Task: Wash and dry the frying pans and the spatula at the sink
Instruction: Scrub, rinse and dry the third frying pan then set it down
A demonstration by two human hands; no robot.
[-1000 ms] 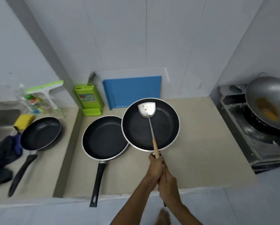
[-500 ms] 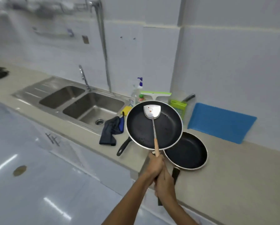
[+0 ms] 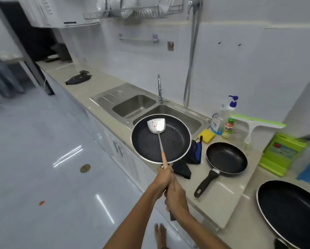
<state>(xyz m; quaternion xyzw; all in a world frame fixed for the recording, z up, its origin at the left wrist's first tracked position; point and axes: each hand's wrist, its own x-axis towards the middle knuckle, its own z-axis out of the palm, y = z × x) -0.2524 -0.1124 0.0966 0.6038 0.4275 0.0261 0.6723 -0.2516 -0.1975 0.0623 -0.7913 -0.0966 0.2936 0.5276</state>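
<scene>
Pan [image 3: 175, 141] with spatula [image 3: 156, 125] has moved from counter [image 3: 222, 191] to sink [image 3: 195, 121]; your left hand [image 3: 163, 178] and right hand [image 3: 175, 199] both grip its handle, so wash next.

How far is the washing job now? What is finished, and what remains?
Nothing looks washed yet: the spatula shows food specks, and no water runs from the faucet. In hand: the left hand grips the spatula, the right hand the large pan, held at the sink. Left: washing and drying these, the small pan and the third pan on the counter.
</scene>
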